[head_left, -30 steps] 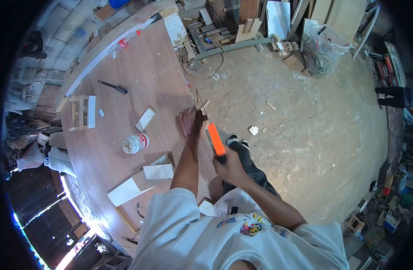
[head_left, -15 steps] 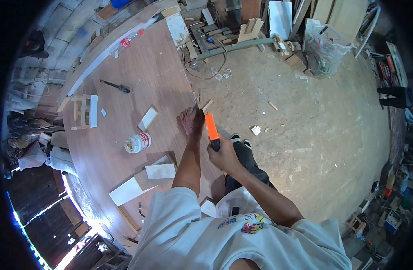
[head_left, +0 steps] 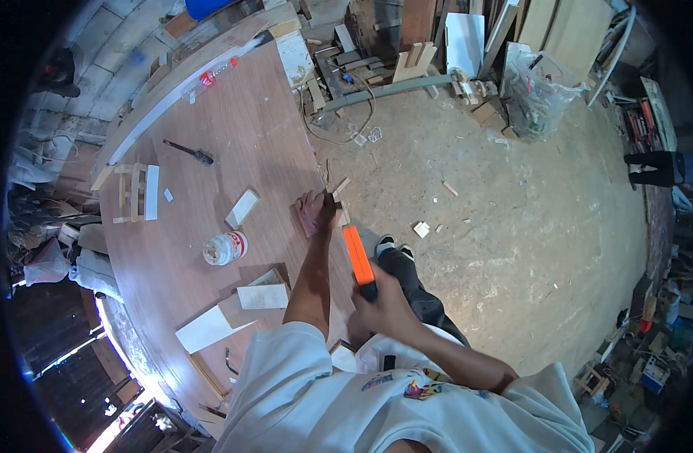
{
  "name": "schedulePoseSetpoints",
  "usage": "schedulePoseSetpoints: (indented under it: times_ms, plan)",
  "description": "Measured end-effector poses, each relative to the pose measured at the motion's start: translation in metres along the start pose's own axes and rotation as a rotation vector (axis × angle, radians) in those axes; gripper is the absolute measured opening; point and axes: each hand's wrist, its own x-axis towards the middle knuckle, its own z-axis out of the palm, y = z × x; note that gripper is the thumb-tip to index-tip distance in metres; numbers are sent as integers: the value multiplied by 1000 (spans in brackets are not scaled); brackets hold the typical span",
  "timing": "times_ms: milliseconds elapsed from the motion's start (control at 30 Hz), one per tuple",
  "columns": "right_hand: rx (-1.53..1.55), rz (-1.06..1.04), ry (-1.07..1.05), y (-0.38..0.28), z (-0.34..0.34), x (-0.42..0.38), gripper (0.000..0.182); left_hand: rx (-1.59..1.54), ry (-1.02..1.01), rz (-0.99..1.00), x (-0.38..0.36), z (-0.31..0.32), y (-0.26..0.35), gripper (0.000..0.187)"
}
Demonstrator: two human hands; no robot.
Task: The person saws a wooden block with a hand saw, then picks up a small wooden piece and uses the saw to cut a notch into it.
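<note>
My right hand (head_left: pixel 380 298) is wrapped round the black grip of an orange tool (head_left: pixel 358 255), whose thin blade points to the table's right edge. At that edge my left hand (head_left: pixel 315 211) presses down on a small wooden piece (head_left: pixel 340 217), mostly hidden under the fingers. Left of my left hand lies a white-faced block (head_left: pixel 243 209). A jar with a red and white label (head_left: pixel 226 248) stands nearer to me. Below it are white-faced boards (head_left: pixel 263 296) set at an angle to each other on the wooden table (head_left: pixel 233 113).
A dark tool (head_left: pixel 188 151), a small wooden frame (head_left: pixel 139 192) and a plastic bottle (head_left: pixel 218 70) lie on the table. Wood scraps (head_left: pixel 421 229) dot the floor. Beyond are a full plastic bag (head_left: pixel 543 94) and leaning boards. Another person's legs (head_left: pixel 656 169) show at far right.
My right hand has drawn the orange tool back toward my body, away from my left hand. The whole view has shifted slightly. My left hand stays at the table edge.
</note>
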Motion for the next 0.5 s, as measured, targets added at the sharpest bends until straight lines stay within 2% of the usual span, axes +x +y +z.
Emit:
schedulePoseSetpoints:
  times_ms: [67,200,300,433,500]
  plan:
    - [77,-34,9,-3,-4,-20,14,18,160,98,1,-9,7,12]
    - [-30,-92,53,50,5,41,13,-9,204,112,6,-19,18,14]
    - [-34,-81,83,38,13,50,13,-1,94,45,6,-24,15,16]
    - [78,-124,118,-1,7,-27,14,44,91,101,3,-9,3,12]
    - [13,-172,114,23,7,-11,15,42,64,123,2,-9,3,10]
